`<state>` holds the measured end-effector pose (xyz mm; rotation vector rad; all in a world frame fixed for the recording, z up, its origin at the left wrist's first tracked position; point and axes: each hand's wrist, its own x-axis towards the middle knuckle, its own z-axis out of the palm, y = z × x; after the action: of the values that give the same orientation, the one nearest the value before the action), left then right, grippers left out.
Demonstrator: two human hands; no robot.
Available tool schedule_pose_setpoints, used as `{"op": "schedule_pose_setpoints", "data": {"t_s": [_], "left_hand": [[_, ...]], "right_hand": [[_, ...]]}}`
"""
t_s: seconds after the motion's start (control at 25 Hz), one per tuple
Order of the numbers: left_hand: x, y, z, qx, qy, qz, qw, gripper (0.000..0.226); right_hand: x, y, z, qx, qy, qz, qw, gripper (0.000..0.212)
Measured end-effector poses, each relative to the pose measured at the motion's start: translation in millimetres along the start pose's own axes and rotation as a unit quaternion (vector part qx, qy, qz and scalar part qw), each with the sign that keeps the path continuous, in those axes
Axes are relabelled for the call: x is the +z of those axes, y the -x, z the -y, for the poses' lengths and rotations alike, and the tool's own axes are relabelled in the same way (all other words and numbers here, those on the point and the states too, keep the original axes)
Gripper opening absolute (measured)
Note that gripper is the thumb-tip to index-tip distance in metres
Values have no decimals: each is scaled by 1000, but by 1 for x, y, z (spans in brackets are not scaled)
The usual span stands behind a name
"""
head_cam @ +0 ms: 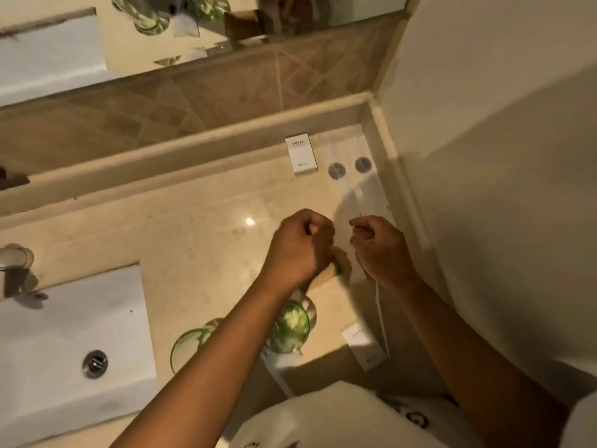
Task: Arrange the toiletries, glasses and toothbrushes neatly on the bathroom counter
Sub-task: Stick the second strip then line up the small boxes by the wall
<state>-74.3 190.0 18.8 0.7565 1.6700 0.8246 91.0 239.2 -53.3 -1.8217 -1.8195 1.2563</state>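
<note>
Head view: both fists closed, left hand (302, 244) w/ grip unclear, right hand (381, 245) pinching thin packet (366, 197) at far-right surface (193, 240); forearm could topple near green glasses (290, 328).

Dim warm light, small glare spot on counter (249, 221), soft shadows under arms, overall blur, wide-angle bending at edges
</note>
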Motion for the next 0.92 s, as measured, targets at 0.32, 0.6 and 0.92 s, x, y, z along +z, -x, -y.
{"op": "schedule_pose_setpoints", "data": {"t_s": [0.32, 0.6, 0.92], "left_hand": [[78, 104, 94, -106, -155, 110, 976, 30], [97, 114, 144, -221, -78, 51, 971, 34], [101, 120, 118, -156, -12, -1, 988, 14]], "right_hand": [[8, 105, -83, 60, 85, 76, 992, 20], [11, 138, -91, 40, 116, 108, 987, 25], [-1, 136, -79, 74, -12, 42, 996, 25]]}}
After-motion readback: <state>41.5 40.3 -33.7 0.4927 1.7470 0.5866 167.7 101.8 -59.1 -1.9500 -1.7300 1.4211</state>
